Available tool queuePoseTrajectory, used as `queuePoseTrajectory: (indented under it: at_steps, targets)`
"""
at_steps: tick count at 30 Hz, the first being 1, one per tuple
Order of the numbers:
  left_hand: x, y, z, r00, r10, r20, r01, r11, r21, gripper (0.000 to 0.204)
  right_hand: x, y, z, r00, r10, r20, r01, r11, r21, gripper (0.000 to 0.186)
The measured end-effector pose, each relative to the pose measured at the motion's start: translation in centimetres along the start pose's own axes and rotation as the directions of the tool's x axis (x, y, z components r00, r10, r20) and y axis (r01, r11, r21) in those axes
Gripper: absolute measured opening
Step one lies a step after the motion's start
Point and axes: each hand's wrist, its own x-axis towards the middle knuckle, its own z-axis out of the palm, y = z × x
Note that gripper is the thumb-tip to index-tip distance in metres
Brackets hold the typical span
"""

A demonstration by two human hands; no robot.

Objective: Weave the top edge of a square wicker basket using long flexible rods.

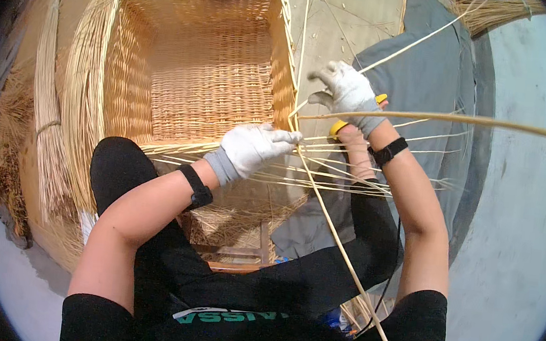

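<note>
A pale woven rectangular basket (198, 89) lies at upper left, loose rods (345, 185) spreading rightward from its lower edge. My gloved left hand (255, 149) is closed on the rods at its near right corner, fingers pressed together. Just above and right of that corner is my gloved right hand (348, 92), its thumb and curled fingers apart; a thin rod passes behind it toward the upper right. A thicker rod (478, 121) extends from the corner to the right edge, and a long rod (350, 262) runs down from the corner toward me.
Long cane bundles (48, 120) lie at left, another bundle (493, 10) at top right. A gray cloth (429, 74) covers part of the right side, beside pale floor (512, 235). My foot in a yellow sandal (356, 142) is under the rods; wood scraps lie below the basket.
</note>
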Motion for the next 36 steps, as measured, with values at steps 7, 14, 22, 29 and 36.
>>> queuePoseTrajectory:
  at_steps: [7, 14, 22, 29, 36]
  targets:
    - [0.5, 0.9, -0.8, 0.996, -0.08, 0.044, 0.083, 0.995, -0.059, 0.033, 1.2, 1.8, 1.1, 0.966, -0.226, -0.123, 0.224, 0.974, -0.032, 0.053]
    - [0.6, 0.6, -0.9, 0.991, -0.124, 0.058, 0.131, 0.981, -0.145, 0.033, 0.7, 0.5, -0.2, 0.999, 0.032, -0.04, -0.042, 0.953, -0.299, 0.061]
    - [0.4, 1.1, -1.0, 0.999, -0.043, -0.017, 0.044, 0.996, 0.076, 0.032, -2.1, -0.2, 1.6, 0.897, 0.432, 0.093, -0.412, 0.894, -0.177, 0.061]
    - [1.4, 1.5, -1.0, 0.994, -0.11, 0.023, 0.112, 0.982, -0.15, 0.032, -1.4, 2.0, 5.4, 0.942, 0.146, -0.302, -0.227, 0.94, -0.254, 0.056]
    - [1.1, 2.0, -2.3, 0.967, -0.198, 0.16, 0.211, 0.975, -0.068, 0.034, -8.2, -9.3, 3.4, 0.689, 0.66, -0.3, -0.449, 0.713, 0.538, 0.03]
